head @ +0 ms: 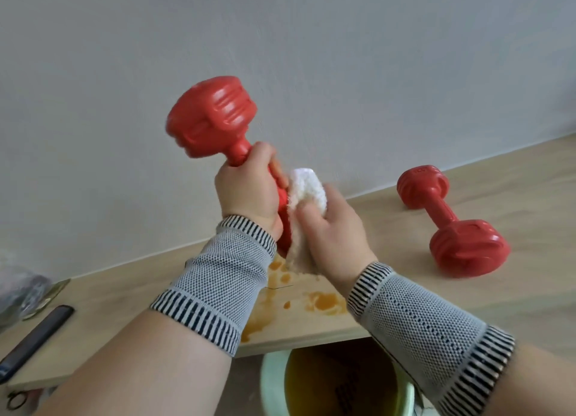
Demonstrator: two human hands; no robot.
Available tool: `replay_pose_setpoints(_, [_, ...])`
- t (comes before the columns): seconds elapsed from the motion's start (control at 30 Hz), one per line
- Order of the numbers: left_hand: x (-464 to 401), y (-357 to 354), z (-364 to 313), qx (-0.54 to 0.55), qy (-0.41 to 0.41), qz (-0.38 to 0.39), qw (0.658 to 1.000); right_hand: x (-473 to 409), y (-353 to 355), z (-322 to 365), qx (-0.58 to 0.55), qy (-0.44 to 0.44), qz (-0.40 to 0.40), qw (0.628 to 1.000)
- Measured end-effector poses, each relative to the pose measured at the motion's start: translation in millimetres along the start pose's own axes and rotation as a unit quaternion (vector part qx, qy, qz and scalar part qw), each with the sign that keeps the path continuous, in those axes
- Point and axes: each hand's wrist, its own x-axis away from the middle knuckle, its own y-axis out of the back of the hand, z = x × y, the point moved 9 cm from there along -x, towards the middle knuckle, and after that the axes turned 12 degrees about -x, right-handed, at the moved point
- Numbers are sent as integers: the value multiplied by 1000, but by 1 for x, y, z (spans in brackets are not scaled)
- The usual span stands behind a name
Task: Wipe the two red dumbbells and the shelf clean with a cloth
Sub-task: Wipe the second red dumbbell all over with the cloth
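Observation:
My left hand point(246, 191) grips the handle of a red dumbbell point(212, 119) and holds it up above the shelf, one head tilted up to the left. Its lower head is mostly hidden behind my hands. My right hand point(333, 228) holds a white fluffy cloth point(307, 191) against the lower part of that dumbbell. A second red dumbbell point(452, 222) lies on the light wooden shelf point(514, 291) to the right. Orange-brown stains point(324, 301) mark the shelf below my hands.
A grey wall rises behind the shelf. A dark flat stick-like object point(37, 337) and a blurred bag point(18, 291) lie at the shelf's left end. Below the front edge stands a pale green bucket point(271, 381) with a yellow inside.

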Motion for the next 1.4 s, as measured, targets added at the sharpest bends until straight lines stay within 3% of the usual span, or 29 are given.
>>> replay_pose_setpoints(0.07, [-2, 3, 0, 56, 19, -18, 998, -2, -1, -19, -188, -91, -18, 978])
replay_pose_setpoints(0.1, [-2, 2, 3, 83, 36, -13, 996, -1, -6, -30, -280, -155, -8, 947])
replay_pose_setpoints(0.2, [-1, -7, 11, 137, 97, 34, 985, 12, -33, -37, -509, -327, 80, 792])
replay_pose_setpoints(0.23, [-1, -11, 12, 148, 111, 57, 981, 16, -39, -34, -546, -365, 103, 747])
replay_pose_setpoints(0.3, [0, -16, 13, 160, 140, 92, 973, 20, -38, -27, -545, -404, 121, 724])
replay_pose_setpoints(0.4, [3, -13, 27, 44, 175, 98, 979, 6, -22, -31, -504, -374, 74, 775])
replay_pose_setpoints(0.47, [7, -16, 37, -34, 222, 107, 968, -9, 1, -36, -449, -286, -16, 847])
replay_pose_setpoints(0.53, [13, -23, 46, -27, 288, 119, 950, -16, 36, -17, -286, -88, -120, 947])
replay_pose_setpoints(0.57, [16, -23, 50, -20, 317, 122, 940, -15, 42, 8, -170, 45, -125, 977])
replay_pose_setpoints(0.63, [17, -28, 58, -24, 329, 160, 931, 0, 29, 41, 20, 228, -64, 971])
replay_pose_setpoints(0.67, [17, -29, 62, -28, 322, 181, 929, 4, 24, 44, 60, 253, -45, 965])
replay_pose_setpoints(0.73, [17, -24, 70, -39, 317, 176, 931, -2, 22, 36, 43, 199, -29, 979])
replay_pose_setpoints(0.83, [9, -9, 72, -18, 288, 106, 951, -17, 20, 7, -106, 8, -17, 994])
replay_pose_setpoints(0.87, [8, -7, 71, -10, 273, 95, 957, -19, 17, -6, -175, -80, -14, 981])
replay_pose_setpoints(0.93, [9, -9, 64, 9, 239, 90, 967, -12, 5, -24, -323, -244, 9, 914])
replay_pose_setpoints(1.03, [6, -7, 48, -41, 149, 49, 987, 1, -10, -31, -407, -353, 71, 840])
replay_pose_setpoints(1.13, [1, -1, 33, -136, 58, 27, 989, 8, -17, -36, -416, -369, 97, 826])
replay_pose_setpoints(1.17, [-1, 2, 32, -152, 49, 25, 987, 5, -13, -38, -389, -358, 72, 846])
replay_pose_setpoints(1.2, [-3, 5, 31, -164, 45, 25, 985, -1, -4, -40, -321, -325, 41, 889])
replay_pose_setpoints(1.27, [-4, 10, 33, -194, 44, 26, 980, -9, 11, -22, -76, -198, 27, 977])
replay_pose_setpoints(1.33, [-2, 9, 37, -221, 44, 53, 973, -11, 1, 6, 128, -44, 88, 987])
replay_pose_setpoints(1.4, [5, 3, 43, -209, 56, 93, 972, -2, -16, 3, 132, -59, 184, 972])
